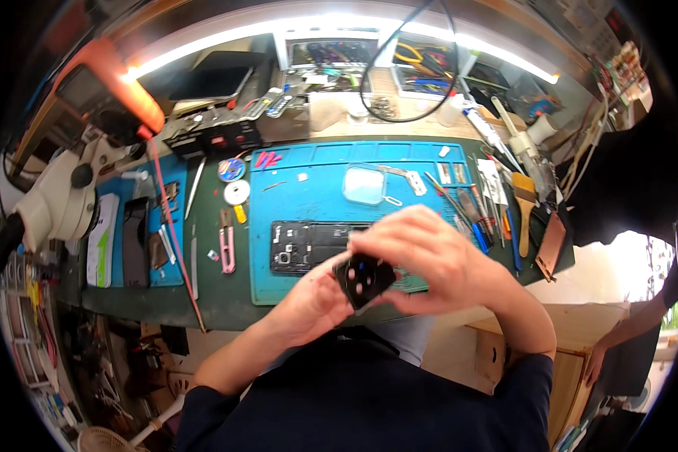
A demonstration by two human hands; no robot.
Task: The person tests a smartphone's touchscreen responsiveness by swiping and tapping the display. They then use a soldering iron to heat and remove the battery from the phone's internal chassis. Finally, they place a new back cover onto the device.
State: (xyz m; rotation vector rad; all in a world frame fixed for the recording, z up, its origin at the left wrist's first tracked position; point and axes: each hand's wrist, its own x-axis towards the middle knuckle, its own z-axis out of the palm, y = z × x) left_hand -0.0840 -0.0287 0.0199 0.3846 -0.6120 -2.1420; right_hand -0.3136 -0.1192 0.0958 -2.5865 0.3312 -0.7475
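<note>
Over the front edge of the blue work mat (324, 194), my left hand (310, 305) grips a small black glossy slab (364, 280) from its left side. Shiny spots show on the slab's face, and I cannot tell its exact kind. My right hand (433, 260) closes on the slab from above and from the right, fingers curled along its upper edge. Behind both hands an opened phone (313, 245) lies flat on the mat, its inner black frame exposed and its right part covered by my right hand.
A clear plastic box (364, 184) sits on the mat. To the right are screwdrivers, tweezers and a yellow-bristled brush (525, 194). Pink-handled pliers (227, 245), a solder spool (232, 169) and a white microscope (56, 188) stand left. Another person's arm (625, 331) shows at right.
</note>
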